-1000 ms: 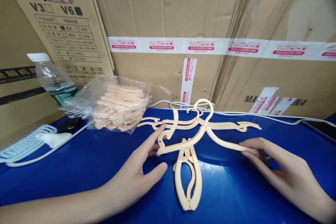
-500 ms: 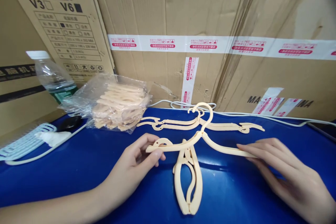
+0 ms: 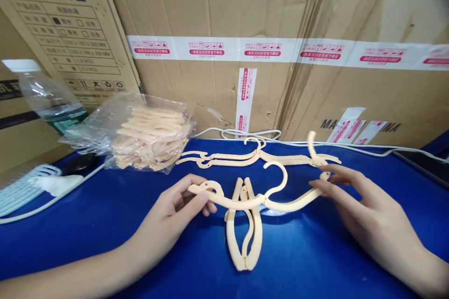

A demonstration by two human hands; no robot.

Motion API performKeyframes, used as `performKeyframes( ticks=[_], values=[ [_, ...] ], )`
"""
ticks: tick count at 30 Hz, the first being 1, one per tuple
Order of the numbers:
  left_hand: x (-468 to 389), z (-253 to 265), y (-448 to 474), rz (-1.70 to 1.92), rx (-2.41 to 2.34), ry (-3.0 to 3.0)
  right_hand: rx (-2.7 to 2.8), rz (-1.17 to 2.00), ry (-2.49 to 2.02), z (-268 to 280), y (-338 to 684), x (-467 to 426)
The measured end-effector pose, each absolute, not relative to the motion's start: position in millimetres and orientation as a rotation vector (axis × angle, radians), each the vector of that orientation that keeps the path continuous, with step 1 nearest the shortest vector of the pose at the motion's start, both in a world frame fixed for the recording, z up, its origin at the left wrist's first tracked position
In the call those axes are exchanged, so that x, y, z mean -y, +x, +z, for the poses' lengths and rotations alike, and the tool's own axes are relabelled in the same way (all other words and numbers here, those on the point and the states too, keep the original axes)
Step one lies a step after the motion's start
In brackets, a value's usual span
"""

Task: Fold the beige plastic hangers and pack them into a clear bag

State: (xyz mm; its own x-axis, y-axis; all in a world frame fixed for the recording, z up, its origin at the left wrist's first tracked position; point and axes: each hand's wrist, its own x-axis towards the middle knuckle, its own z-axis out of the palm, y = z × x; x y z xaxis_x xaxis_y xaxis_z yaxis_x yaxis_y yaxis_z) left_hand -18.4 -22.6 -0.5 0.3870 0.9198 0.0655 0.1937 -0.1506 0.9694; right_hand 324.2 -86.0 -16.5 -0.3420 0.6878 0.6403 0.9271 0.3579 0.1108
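Observation:
Between my hands a cream folding clothes hanger (image 3: 242, 204) is held above the table, arms spread and its hook up. My left hand (image 3: 187, 201) pinches the end of its left arm, beside a curved end piece folded inward. Closed on the right arm's end is my right hand (image 3: 354, 196); a curved end piece sticks up there. Below and partly behind the held hanger, a folded hanger (image 3: 257, 238) lies on the blue table. Farther back lie unfolded hangers (image 3: 235, 160), overlapping, with their hooks toward the boxes.
A clear plastic bag (image 3: 147, 140) of folded hangers sits at the back left. Near it are a water bottle (image 3: 49, 98), a black object (image 3: 81, 163) and a light-blue ridged item (image 3: 28, 191). A white cable (image 3: 351, 150) runs along the cardboard boxes (image 3: 210, 4).
The right end piece of the held hanger now stands up, and my right hand has shifted to that end. The hanger's middle is lower and its hook tilts differently. The view has shifted slightly.

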Motion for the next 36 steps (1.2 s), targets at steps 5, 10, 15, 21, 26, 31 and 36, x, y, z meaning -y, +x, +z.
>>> performKeyframes(
  ticks=[5,10,15,21,26,31,36],
  values=[
    [21,-1,-18,0.895,-0.996,1.571,1.964,-0.346,-1.368,-17,318,85],
    [22,-7,-20,0.96,-0.972,1.472,1.802,0.084,-1.46,-17,316,85],
    [21,-10,-22,0.997,-0.98,1.451,1.618,0.431,-1.427,-12,311,87],
    [25,-4,-19,0.921,-0.971,1.502,1.466,0.823,-1.395,-5,302,90],
    [36,1,-13,0.821,-0.912,1.574,1.359,0.991,-1.284,-6,286,96],
    [40,2,-11,0.777,-0.837,1.607,1.299,1.153,-1.225,-4,275,102],
    [38,1,-10,0.748,-0.771,1.515,1.547,1.338,-1.171,-8,272,116]
  ],
)
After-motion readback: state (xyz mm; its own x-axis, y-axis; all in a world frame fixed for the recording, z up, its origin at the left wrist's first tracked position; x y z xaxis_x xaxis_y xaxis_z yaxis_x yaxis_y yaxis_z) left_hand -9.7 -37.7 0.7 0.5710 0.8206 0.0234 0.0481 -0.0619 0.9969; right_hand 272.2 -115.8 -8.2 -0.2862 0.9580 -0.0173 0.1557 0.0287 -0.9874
